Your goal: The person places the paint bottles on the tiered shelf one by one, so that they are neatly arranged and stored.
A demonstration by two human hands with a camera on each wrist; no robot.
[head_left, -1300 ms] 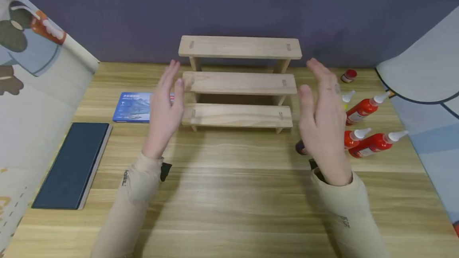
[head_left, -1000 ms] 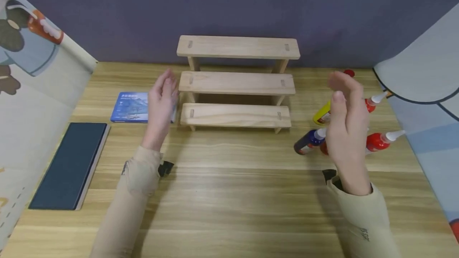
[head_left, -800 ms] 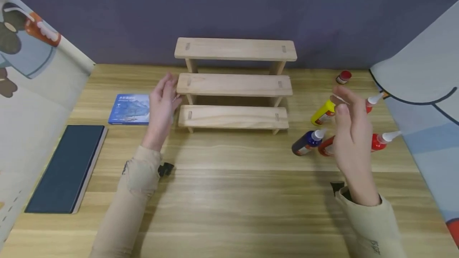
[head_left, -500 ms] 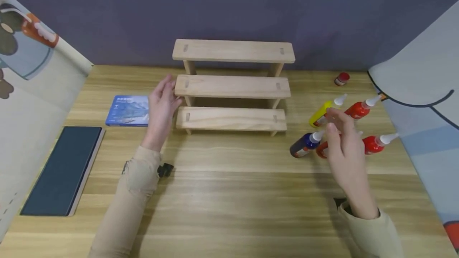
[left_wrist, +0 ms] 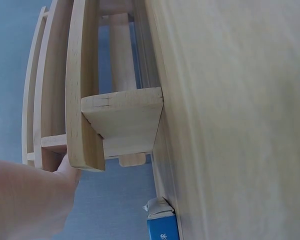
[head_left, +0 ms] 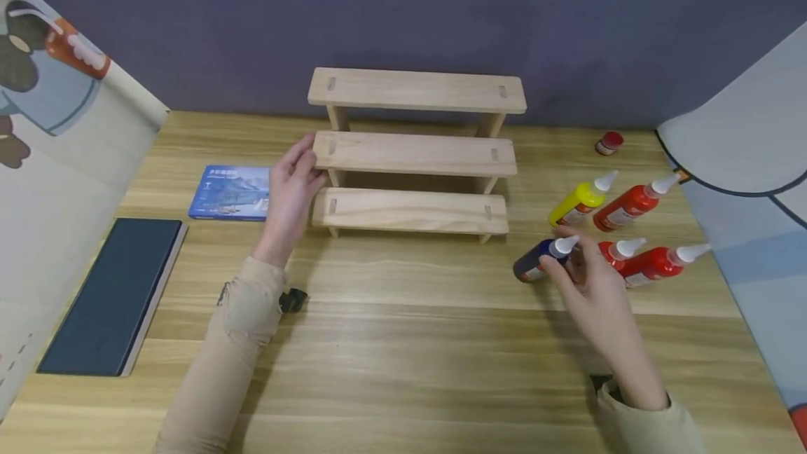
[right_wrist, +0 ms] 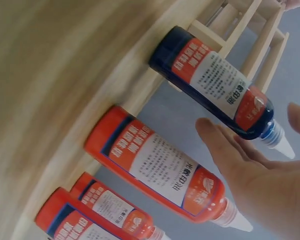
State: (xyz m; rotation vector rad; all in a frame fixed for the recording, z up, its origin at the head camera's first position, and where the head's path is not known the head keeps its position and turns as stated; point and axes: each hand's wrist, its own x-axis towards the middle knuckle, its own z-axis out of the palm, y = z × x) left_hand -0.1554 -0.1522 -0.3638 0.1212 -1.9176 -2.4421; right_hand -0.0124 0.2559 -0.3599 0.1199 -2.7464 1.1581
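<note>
A three-tier wooden step shelf (head_left: 412,153) stands against the back wall. At the left end of its middle board is my left hand (head_left: 293,181), gripping the board's end; the left wrist view shows that hand (left_wrist: 35,197) reaching behind the lowest board. My right hand (head_left: 595,293) surrounds the top of a dark blue squeeze bottle (head_left: 533,261), thumb and fingers apart on either side. In the right wrist view, a gap separates the thumb of this hand (right_wrist: 260,185) from the blue bottle (right_wrist: 205,75), which stands upright with a white nozzle.
Right of the shelf stand a yellow bottle (head_left: 575,205) and three red bottles, one red bottle (head_left: 652,266) beside my right hand. A small red-lidded jar (head_left: 609,143) is farther back. On the left lie a blue box (head_left: 230,193) and a dark book (head_left: 113,296).
My left hand has come in from the left to the shelf's middle board. The right hand moved right, then down and left to the blue bottle, its fingers spreading around the top.
</note>
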